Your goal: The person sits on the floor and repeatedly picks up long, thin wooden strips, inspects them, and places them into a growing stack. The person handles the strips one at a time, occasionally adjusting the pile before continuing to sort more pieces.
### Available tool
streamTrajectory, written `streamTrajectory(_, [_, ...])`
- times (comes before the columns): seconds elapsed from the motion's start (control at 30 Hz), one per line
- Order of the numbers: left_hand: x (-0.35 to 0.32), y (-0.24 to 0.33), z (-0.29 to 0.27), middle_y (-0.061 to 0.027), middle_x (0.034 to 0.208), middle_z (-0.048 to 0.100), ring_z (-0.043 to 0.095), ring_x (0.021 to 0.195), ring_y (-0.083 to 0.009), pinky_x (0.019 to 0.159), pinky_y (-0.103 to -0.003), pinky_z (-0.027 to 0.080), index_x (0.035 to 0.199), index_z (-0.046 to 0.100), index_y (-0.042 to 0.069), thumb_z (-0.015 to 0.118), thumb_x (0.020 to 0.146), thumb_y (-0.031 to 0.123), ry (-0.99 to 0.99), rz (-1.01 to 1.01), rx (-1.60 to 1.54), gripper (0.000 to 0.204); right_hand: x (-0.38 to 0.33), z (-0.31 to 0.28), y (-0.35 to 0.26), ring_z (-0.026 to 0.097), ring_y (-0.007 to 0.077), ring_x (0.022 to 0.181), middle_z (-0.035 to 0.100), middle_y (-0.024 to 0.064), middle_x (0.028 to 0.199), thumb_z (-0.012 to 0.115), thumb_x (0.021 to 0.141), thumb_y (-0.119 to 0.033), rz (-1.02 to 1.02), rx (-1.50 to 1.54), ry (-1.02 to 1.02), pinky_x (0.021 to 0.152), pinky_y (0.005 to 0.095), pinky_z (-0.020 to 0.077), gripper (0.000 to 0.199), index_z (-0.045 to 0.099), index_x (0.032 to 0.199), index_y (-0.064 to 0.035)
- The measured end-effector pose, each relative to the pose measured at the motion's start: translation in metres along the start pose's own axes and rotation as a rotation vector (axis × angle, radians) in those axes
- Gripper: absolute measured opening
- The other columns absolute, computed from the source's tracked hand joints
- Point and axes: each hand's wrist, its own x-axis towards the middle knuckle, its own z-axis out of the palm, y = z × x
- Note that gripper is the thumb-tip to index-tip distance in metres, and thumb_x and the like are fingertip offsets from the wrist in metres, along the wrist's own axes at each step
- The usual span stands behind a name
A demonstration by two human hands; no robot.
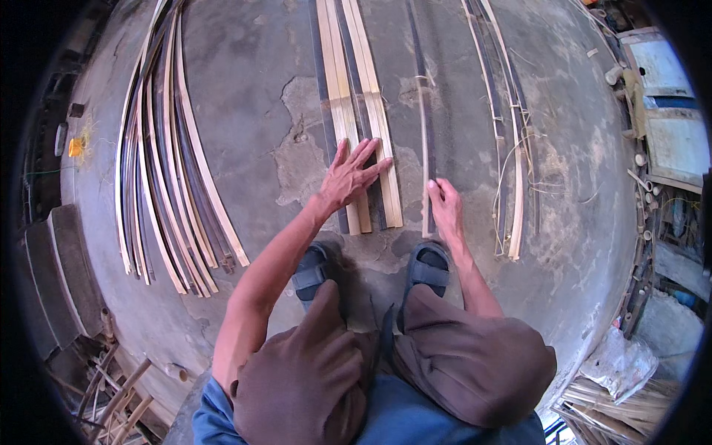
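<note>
My left hand (pixel 352 174) lies with fingers spread over a row of flat bamboo strips (pixel 343 111), pale and dark ones side by side on the floor. To the right of that row, my right hand (pixel 446 211) has its thumb and fingers closed at the edge of a single long bamboo strip (pixel 425 130), near its close end. Part of the grip is hidden behind the fingers. A slim tied bundle of strips (pixel 515 163) rests farther right, with thin loose fibres around it. On the left a larger fanned bunch of strips (pixel 167 163) curves across the floor.
My sandalled feet (pixel 310 276) stand close behind the strip ends on the worn concrete floor (pixel 245 81). Grey steps (pixel 70 259) and wooden sticks (pixel 122 400) are at the left edge. A whitish plastic sack (pixel 619 363) and split bamboo (pixel 615 415) sit at lower right.
</note>
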Motion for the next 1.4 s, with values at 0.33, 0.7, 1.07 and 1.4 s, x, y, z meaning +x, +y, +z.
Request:
streamTrajectory(0.33, [0.002, -0.003, 0.002, -0.0057, 0.16, 0.025, 0.023, 0.148, -0.0255, 0.119, -0.057, 0.012, 0.146, 0.043, 0.032, 0.052, 0.098, 0.031, 0.021, 0.005, -0.014, 0.049, 0.021, 0.035, -0.01, 0.053, 0.0072, 0.064, 0.058, -0.0017, 0.07, 0.064, 0.094, -0.025, -0.003, 0.031, -0.263, 0.055, 0.0273, 0.0493, 0.024, 0.065, 0.091, -0.0015])
streamTrajectory(0.7, [0.003, -0.006, 0.006, -0.0016, 0.16, 0.024, 0.021, 0.148, -0.0202, 0.122, -0.05, 0.006, 0.156, 0.017, 0.013, 0.061, 0.091, 0.032, 0.026, -0.069, -0.181, 0.081, 0.016, 0.049, -0.027, 0.065, 0.0178, 0.064, 0.066, 0.01, 0.07, 0.065, 0.093, -0.025, -0.188, -0.356, -0.214, 0.06, 0.0373, 0.0501, 0.026, 0.064, 0.089, 0.0014])
streamTrajectory(1.07, [0.004, -0.005, 0.003, -0.0012, 0.16, 0.026, 0.019, 0.149, -0.0207, 0.122, -0.05, 0.006, 0.156, 0.015, 0.015, 0.061, 0.091, 0.033, 0.012, -0.062, -0.143, 0.081, 0.022, 0.052, -0.022, 0.061, 0.0103, 0.056, 0.063, 0.0044, 0.066, 0.067, 0.092, -0.025, -0.164, -0.335, -0.221, 0.051, 0.0281, 0.0508, 0.026, 0.064, 0.085, -0.0001])
streamTrajectory(1.4, [0.004, -0.005, 0.006, -0.0015, 0.16, 0.026, 0.02, 0.149, -0.0206, 0.122, -0.05, 0.006, 0.156, 0.015, 0.015, 0.062, 0.091, 0.032, 0.018, -0.07, -0.13, 0.082, 0.02, 0.054, -0.016, 0.065, 0.0195, 0.061, 0.068, 0.0141, 0.072, 0.068, 0.09, -0.022, -0.239, -0.385, -0.197, 0.058, 0.0354, 0.0507, 0.024, 0.063, 0.088, 0.0015])
